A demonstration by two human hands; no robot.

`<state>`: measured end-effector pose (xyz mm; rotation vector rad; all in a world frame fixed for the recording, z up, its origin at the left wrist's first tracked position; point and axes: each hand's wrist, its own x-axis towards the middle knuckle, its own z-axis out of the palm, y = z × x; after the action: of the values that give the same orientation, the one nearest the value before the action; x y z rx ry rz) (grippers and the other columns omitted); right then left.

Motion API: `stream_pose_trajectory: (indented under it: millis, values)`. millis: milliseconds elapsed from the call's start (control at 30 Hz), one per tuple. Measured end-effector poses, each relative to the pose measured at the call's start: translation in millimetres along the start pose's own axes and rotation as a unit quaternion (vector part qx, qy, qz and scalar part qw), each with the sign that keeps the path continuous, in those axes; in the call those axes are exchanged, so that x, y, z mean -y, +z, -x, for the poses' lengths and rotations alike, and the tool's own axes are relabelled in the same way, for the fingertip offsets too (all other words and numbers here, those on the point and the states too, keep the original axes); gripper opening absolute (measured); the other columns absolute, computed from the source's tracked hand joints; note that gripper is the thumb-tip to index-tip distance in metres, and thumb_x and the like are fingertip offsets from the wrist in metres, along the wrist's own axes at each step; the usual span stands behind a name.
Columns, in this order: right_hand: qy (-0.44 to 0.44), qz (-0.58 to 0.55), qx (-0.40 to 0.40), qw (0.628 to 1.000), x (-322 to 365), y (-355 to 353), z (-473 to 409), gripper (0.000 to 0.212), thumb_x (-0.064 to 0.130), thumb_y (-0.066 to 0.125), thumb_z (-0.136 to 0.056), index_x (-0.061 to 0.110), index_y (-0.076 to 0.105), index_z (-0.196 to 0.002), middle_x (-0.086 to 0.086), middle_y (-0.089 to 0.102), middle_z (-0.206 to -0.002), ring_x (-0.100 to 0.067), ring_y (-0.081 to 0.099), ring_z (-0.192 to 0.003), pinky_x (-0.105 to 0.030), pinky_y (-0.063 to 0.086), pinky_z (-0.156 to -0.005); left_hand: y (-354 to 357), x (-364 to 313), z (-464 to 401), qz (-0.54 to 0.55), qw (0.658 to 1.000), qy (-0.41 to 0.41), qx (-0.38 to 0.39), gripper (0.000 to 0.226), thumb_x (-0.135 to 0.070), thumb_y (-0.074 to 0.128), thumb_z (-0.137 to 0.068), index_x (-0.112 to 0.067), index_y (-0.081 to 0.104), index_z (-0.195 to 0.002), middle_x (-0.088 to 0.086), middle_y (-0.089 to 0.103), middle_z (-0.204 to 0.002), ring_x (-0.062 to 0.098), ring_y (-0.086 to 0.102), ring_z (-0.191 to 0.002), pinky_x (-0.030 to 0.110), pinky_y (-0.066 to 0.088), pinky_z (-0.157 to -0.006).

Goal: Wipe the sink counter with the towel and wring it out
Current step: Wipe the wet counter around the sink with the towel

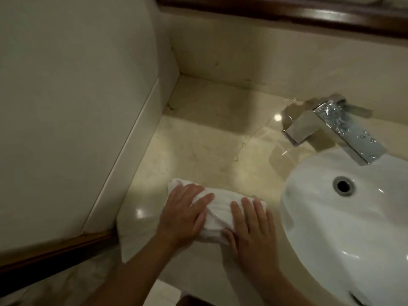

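Head view: the white towel, folded into a thick pad, is pressed flat on the beige marble table, near its front edge and just left of the white sink. The left hand is laid on the towel's left part and the right hand on its right part, both with fingers straight and spread, so nothing is gripped. A chrome faucet with water drops is seen behind the sink. Wiping is judged to be in progress; the far part of the table seems not yet covered, and the wringing is still to be done.
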<state>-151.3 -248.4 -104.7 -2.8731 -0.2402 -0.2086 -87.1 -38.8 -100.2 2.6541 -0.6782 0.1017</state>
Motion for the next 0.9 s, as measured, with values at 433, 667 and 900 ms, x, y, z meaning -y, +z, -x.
stream_pose_trajectory:
  millis: [433, 667, 900]
  values:
    - [0.065, -0.011, 0.062, 0.996, 10, 22, -192, 0.064, 0.059, 0.029, -0.1, 0.019, 0.042, -0.149, -0.015, 0.048, -0.148, -0.038, 0.038, -0.14, -0.056, 0.025, -0.116, -23, 116, -160, -0.055, 0.998, -0.014, 0.016, 0.04, -0.03, 0.037, -0.096, -0.016, 0.065, -0.121, 0.014, 0.063, -0.113, 0.032, 0.056, -0.1, 0.043, 0.044, -0.092]
    - [0.059, 0.011, 0.045, 0.997, -32, 31, -279, 0.069, 0.059, 0.024, -0.098, 0.017, 0.041, -0.15, -0.014, 0.046, -0.149, -0.036, 0.037, -0.141, -0.052, 0.021, -0.118, -11, 131, -251, -0.082, 0.994, -0.061, -0.025, 0.04, -0.036, 0.041, -0.09, -0.026, 0.067, -0.118, 0.011, 0.061, -0.115, 0.036, 0.054, -0.105, 0.04, 0.042, -0.094]
    - [0.117, 0.059, 0.045, 0.99, -71, 9, -261, 0.064, 0.051, 0.03, -0.1, 0.01, 0.042, -0.148, -0.019, 0.049, -0.143, -0.042, 0.043, -0.133, -0.051, 0.034, -0.112, 2, 82, -291, 0.004, 0.996, -0.061, 0.059, 0.064, -0.047, 0.017, -0.086, -0.026, 0.057, -0.132, 0.009, 0.054, -0.129, 0.033, 0.047, -0.116, 0.038, 0.032, -0.105]
